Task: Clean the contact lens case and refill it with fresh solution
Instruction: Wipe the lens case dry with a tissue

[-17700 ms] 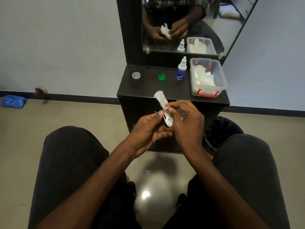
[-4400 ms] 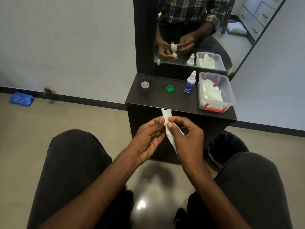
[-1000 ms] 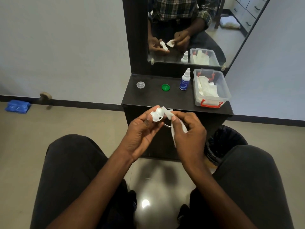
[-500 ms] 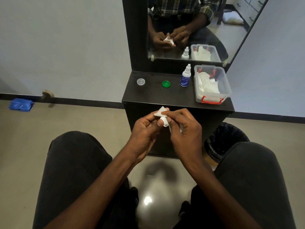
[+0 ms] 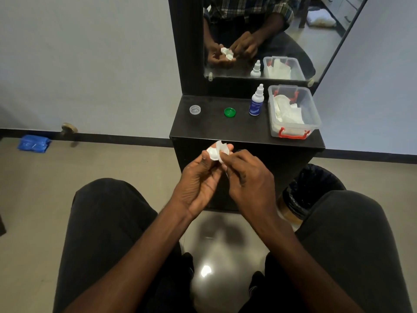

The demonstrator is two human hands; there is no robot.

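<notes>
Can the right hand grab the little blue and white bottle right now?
Probably not yet. The right hand is busy pinching the tissue against the lens case. Nothing blocks the way to the bottle, which stands open on the cabinet top.

I see a mirror [image 5: 270, 37] in a dark frame rising behind the black tabletop [image 5: 216, 132]. On the floor at about nine o'clock from the tabletop lies a blue packet [image 5: 33, 143], with a round doorstop [image 5: 68, 128] just beside it at the skirting. At four o'clock, a bin lined with a black bag [image 5: 309, 190] stands against the cabinet.
</notes>
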